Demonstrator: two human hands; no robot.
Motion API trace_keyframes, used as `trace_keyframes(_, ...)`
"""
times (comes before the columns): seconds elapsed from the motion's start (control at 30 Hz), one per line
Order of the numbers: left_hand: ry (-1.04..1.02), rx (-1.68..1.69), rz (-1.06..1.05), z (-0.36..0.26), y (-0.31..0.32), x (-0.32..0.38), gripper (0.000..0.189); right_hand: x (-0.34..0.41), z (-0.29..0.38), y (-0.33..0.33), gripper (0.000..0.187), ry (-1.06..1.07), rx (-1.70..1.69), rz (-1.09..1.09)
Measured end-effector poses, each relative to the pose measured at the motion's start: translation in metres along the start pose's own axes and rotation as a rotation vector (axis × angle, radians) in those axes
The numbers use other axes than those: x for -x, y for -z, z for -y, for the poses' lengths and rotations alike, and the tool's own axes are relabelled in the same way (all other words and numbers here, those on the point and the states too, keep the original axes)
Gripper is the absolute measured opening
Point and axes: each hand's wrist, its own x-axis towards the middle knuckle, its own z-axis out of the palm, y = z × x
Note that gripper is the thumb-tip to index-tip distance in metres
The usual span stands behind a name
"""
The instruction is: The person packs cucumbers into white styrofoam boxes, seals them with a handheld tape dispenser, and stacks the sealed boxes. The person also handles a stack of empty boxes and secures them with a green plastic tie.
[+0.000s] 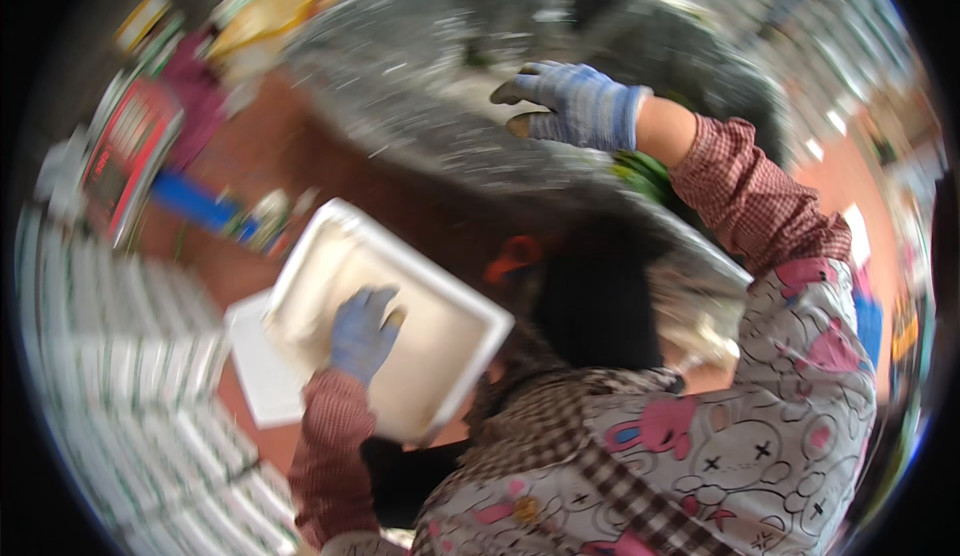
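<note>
My left hand (364, 335), in a blue knit glove with darker fingertips, is inside a white foam box (427, 376). Its fingers are spread and I see nothing in them; whether they touch the box's inner face I cannot tell. The box looks tilted, and no contents show. A flat white piece (266, 361), perhaps its lid, lies partly under it. My right hand (577, 106), in a blue striped glove, reaches over crinkled grey plastic sheeting (420, 83) with thumb and fingers apart and nothing between them. Green leaves (645, 177) show below that wrist.
An orange loop (514, 256), possibly a scissors handle, is near my knees. A device with a red display (127, 162) stands left, beside a blue object (195, 200) and a yellow bag (266, 20). Stacked white slatted shapes (127, 346) line the left edge. The floor (232, 151) is reddish; motion blurs much.
</note>
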Motion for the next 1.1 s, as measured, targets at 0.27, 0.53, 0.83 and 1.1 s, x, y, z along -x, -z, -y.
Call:
trace_keyframes(0.27,-0.21,0.528,0.048,-0.133,-0.011,-0.073,0.023,0.353,-0.185,-0.009,0.037,-0.801,-0.285,-0.688)
trace_keyframes(0.53,-1.149,0.946,0.231,-0.444,0.003,-0.056,0.027,0.527,-0.247,-0.286,0.025,-1.348,-0.769,-0.829)
trace_keyframes(0.83,-1.489,0.825,0.229,-0.471,-0.027,-0.063,0.029,0.497,-0.273,-0.447,0.036,-1.405,-0.952,-0.798)
trace_keyframes(1.1,-0.93,0.347,0.26,-0.352,-0.074,-0.12,0.009,0.462,-0.262,-0.425,0.075,-1.831,-0.254,0.079)
